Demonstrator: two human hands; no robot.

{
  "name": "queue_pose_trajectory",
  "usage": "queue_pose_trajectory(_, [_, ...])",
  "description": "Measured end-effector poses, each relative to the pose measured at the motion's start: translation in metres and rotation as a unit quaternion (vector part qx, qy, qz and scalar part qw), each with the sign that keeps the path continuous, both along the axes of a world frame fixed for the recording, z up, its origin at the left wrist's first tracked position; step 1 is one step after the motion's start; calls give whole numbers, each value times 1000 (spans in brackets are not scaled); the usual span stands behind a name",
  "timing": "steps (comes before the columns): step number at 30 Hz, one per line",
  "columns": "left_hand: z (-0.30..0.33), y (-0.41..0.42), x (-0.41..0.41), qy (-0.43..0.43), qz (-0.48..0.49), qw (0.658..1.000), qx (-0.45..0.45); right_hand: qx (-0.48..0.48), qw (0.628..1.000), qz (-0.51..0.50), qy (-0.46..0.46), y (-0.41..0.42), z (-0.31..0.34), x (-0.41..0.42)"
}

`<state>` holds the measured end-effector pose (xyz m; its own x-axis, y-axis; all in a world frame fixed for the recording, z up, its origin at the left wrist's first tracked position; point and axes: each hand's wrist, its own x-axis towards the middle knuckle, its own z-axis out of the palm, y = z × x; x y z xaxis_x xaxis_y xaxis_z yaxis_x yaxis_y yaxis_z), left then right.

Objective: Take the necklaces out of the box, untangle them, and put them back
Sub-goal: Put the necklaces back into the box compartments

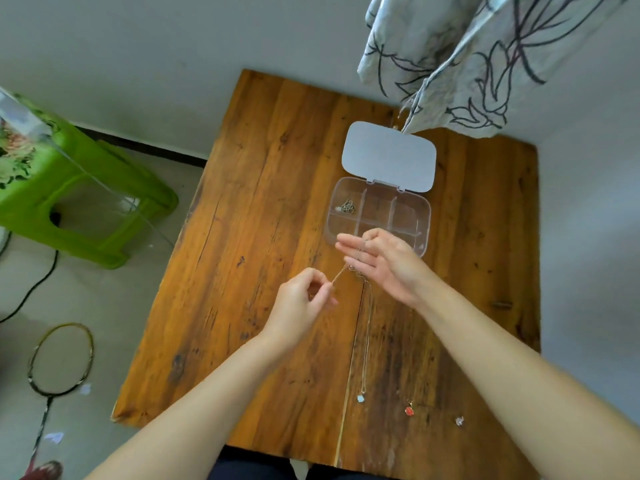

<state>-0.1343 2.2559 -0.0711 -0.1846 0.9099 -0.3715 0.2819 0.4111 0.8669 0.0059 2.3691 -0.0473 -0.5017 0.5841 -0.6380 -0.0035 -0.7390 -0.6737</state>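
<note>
A clear plastic box (424, 211) with several compartments lies open on the wooden table (270, 209), its lid (388, 155) folded back. One bunched chain (348, 206) sits in its far left compartment. My left hand (299, 306) pinches a thin gold chain (339, 273). My right hand (381, 263) is held palm up just in front of the box, the tangled chains draped over its fingers. Thin strands (367, 334) hang down toward me. A pale blue pendant (361, 399), a red pendant (409, 410) and a clear pendant (459, 421) lie near the table's front edge.
A patterned curtain (467, 60) hangs over the table's far right corner, touching the lid. A green plastic stool (79, 202) stands on the floor to the left. A badminton racket (59, 365) and a black cable (31, 289) lie on the floor.
</note>
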Motion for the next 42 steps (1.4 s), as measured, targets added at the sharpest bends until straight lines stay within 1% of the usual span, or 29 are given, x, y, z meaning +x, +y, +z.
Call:
queue_pose_trajectory(2, [8,34,4,-28,-20,999,4,-36,993,-101,57,18,5,7])
queue_pose_trajectory(4, [11,71,7,-11,-42,999,15,-49,979,-180,82,39,7,12])
queue_pose_trajectory(5, [9,88,9,3,-48,999,21,-44,975,-204,81,50,8,12])
queue_pose_trajectory(7, [6,119,12,31,-40,998,25,-22,973,-226,50,71,8,12])
queue_pose_trajectory(10, [-3,153,19,84,-25,996,26,9,972,-234,-13,92,3,8])
queue_pose_trajectory(15, [-27,176,31,181,-66,980,54,34,970,-215,-109,103,-19,2])
queue_pose_trajectory(19, [-39,178,37,299,-119,945,51,68,963,-159,-206,99,-38,5])
queue_pose_trajectory(21, [-46,178,37,330,-156,930,44,73,958,-133,-241,96,-41,8])
queue_pose_trajectory(24, [-48,178,37,364,-224,903,40,53,960,-126,-246,93,-38,14])
queue_pose_trajectory(26, [-40,176,36,384,-248,887,65,41,962,-139,-230,88,-28,23])
queue_pose_trajectory(29, [-23,163,42,386,-269,870,145,61,960,-161,-221,68,-3,50])
queue_pose_trajectory(31, [-14,141,54,337,-323,856,221,73,954,-150,-249,39,10,74])
queue_pose_trajectory(32, [-11,126,61,307,-365,840,259,76,947,-128,-283,20,13,85])
queue_pose_trajectory(33, [-11,111,70,286,-413,815,289,75,938,-92,-324,-2,11,96])
queue_pose_trajectory(34, [-13,95,80,271,-473,786,292,72,928,-47,-363,-27,6,105])
queue_pose_trajectory(36, [-20,70,97,272,-579,727,248,66,905,42,-419,-83,-9,120])
queue_pose_trajectory(37, [-26,60,105,279,-615,704,222,67,891,71,-443,-111,-18,126])
queue_pose_trajectory(39, [-37,48,117,305,-650,666,202,81,864,87,-489,-161,-31,131])
queue_pose_trajectory(41, [-44,42,125,333,-664,638,204,94,842,77,-525,-194,-37,128])
queue_pose_trajectory(42, [-46,41,127,346,-675,619,203,98,831,78,-542,-204,-39,125])
